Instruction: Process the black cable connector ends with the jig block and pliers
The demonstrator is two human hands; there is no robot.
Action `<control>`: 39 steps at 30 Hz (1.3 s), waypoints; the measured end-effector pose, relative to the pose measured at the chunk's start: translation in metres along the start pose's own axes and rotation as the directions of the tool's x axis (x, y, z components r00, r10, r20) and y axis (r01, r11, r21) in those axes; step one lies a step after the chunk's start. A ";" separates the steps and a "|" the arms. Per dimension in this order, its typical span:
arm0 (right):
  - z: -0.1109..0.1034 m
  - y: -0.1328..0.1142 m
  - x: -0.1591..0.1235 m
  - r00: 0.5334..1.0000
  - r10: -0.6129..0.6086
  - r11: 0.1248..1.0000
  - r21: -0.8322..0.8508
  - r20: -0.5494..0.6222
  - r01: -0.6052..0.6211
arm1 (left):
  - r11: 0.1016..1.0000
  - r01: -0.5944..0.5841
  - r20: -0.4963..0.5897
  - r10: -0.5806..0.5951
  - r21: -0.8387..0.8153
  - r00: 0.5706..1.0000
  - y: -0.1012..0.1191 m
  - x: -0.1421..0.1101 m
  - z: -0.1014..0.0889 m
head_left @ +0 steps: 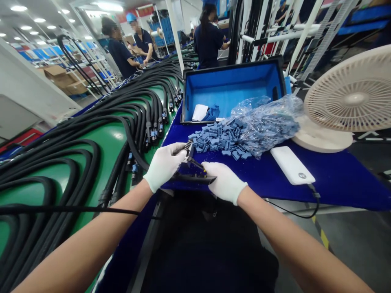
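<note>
Steady the ribbed connector point(188, 147) pinched in left hand point(165, 165), guiding gently the yellow-marked piece point(198, 165) held in right hand point(224, 181).

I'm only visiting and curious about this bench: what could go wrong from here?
The dark connector-like part in the left hand might slip and scatter the loose blue pieces piled beside it. The right forearm could snag the nearby cable looping below the edge of the table and drag the white device it plugs into.
</note>
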State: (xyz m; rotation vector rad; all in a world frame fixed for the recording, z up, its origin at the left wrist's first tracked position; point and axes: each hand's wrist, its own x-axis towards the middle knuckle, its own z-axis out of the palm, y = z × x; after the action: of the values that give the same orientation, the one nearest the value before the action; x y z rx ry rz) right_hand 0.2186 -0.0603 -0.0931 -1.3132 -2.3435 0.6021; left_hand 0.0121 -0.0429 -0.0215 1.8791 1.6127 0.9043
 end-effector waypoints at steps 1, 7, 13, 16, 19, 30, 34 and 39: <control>-0.005 0.002 -0.002 0.999 0.007 1.000 0.001 -0.041 -0.007 | 1.000 0.013 -0.030 -0.014 -0.016 0.999 0.000 -0.001 0.001; -0.024 -0.012 -0.017 0.991 0.135 0.664 0.740 0.027 -0.111 | 0.995 -0.059 0.031 0.062 -0.081 0.998 0.011 -0.014 -0.005; -0.015 -0.031 -0.022 0.942 0.322 0.130 0.982 0.090 -0.138 | 0.955 -0.293 0.391 0.282 -0.032 0.876 0.013 -0.017 -0.009; -0.009 -0.024 -0.022 0.971 0.224 0.140 0.983 0.084 -0.117 | 0.933 -0.359 0.494 0.328 -0.035 0.805 0.011 -0.016 -0.004; -0.002 -0.017 -0.020 0.976 0.181 0.132 0.981 0.118 -0.143 | 0.938 -0.346 0.492 0.304 -0.005 0.816 0.009 -0.021 0.003; 0.001 -0.016 -0.018 0.975 0.044 0.026 0.976 0.216 -0.217 | 0.913 -0.407 0.433 0.361 0.014 0.826 -0.022 -0.028 0.016; 0.004 -0.014 -0.018 0.968 0.080 0.082 0.966 0.239 -0.245 | 0.994 -0.102 0.407 0.110 -0.042 0.907 -0.027 -0.019 0.019; 0.017 -0.022 -0.018 0.986 0.163 0.005 0.999 0.043 -0.044 | 0.992 -0.048 0.062 0.041 0.114 0.997 -0.017 -0.059 0.020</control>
State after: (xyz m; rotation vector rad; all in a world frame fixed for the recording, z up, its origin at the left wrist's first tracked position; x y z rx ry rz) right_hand 0.2032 -0.0889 -0.0973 -0.6476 -0.9690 1.7824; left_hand 0.0118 -0.0968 -0.0569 2.0086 1.6240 0.7802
